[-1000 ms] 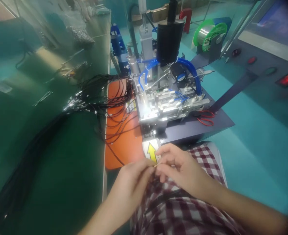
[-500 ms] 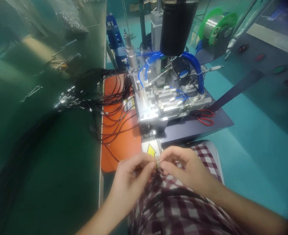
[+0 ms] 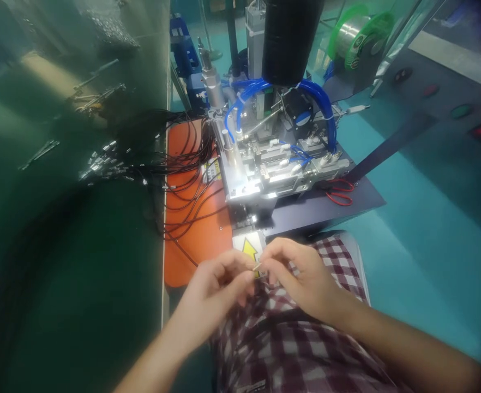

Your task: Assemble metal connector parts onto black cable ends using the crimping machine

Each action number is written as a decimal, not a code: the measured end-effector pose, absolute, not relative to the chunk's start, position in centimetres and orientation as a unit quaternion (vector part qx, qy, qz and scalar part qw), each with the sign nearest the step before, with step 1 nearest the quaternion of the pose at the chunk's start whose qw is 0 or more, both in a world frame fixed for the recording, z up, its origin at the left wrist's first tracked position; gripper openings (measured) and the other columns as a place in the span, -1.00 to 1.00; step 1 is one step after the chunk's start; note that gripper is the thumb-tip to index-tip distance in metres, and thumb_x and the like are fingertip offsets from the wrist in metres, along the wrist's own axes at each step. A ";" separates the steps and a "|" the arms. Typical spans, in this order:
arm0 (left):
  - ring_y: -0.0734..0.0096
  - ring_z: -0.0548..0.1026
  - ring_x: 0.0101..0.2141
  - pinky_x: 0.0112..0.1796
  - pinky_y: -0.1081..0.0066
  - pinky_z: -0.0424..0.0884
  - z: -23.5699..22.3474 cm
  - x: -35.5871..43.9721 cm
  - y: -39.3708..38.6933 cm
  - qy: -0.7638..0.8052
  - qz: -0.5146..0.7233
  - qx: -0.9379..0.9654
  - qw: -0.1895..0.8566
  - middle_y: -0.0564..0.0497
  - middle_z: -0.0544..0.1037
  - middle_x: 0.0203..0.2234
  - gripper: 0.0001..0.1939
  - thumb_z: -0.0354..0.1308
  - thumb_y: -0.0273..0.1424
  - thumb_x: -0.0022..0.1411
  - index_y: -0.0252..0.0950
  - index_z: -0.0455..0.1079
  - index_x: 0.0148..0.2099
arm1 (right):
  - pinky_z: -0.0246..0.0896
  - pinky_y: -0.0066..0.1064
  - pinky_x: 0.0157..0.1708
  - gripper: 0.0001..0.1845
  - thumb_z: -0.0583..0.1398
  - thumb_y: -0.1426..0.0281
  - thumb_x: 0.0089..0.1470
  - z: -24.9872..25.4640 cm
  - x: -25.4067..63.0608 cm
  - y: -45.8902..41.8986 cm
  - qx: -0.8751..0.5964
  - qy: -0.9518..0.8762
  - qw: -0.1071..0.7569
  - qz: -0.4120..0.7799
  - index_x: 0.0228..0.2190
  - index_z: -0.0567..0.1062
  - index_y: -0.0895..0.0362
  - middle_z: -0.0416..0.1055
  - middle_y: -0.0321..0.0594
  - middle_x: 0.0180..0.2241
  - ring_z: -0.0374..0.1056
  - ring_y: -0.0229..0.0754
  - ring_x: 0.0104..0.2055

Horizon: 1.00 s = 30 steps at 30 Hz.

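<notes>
My left hand (image 3: 216,289) and my right hand (image 3: 301,273) meet in front of me, over my checked lap. Both pinch a small metal connector (image 3: 257,267) at the end of a thin black cable, fingertips pressed together on it. The hands hover just before the yellow arrow label (image 3: 248,248) at the front of a small metal machine (image 3: 265,169) with blue hoses.
A bundle of black cables (image 3: 170,164) with metal ends lies across an orange mat (image 3: 191,229) and the green bench (image 3: 80,262) at left. Red-handled scissors (image 3: 341,192) lie right of the machine. A solder spool (image 3: 350,49) and a control panel (image 3: 461,109) stand at back right.
Both hands have risen slightly toward the machine while still pinching the connector; the view has shifted forward and a little left.
</notes>
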<state>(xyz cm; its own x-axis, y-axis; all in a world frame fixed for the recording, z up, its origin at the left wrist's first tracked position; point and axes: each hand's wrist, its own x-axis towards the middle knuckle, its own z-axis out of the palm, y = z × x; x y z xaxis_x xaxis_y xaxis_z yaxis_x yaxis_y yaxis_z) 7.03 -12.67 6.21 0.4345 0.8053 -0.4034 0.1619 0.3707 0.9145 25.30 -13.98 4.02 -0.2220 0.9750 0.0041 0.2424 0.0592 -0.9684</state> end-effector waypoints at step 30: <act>0.55 0.44 -0.61 -0.53 0.55 0.36 5.3 7.0 -13.3 0.527 0.320 0.473 0.629 0.05 0.53 -0.54 -0.85 0.24 -0.32 0.18 -0.32 0.42 -0.27 | 0.14 -0.53 -0.65 -0.90 0.26 0.37 0.02 4.3 24.2 -14.2 -0.538 -0.450 0.381 0.602 -0.41 0.51 0.15 0.42 -0.35 -0.59 0.30 -0.35 -0.65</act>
<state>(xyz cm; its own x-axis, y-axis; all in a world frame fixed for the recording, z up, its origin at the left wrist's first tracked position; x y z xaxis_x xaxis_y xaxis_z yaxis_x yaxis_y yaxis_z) 7.04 -13.34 5.30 0.2392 0.9020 -0.3595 0.0961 0.3465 0.9331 24.19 -14.16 4.27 -0.1296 0.9433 -0.3055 0.0249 -0.3050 -0.9520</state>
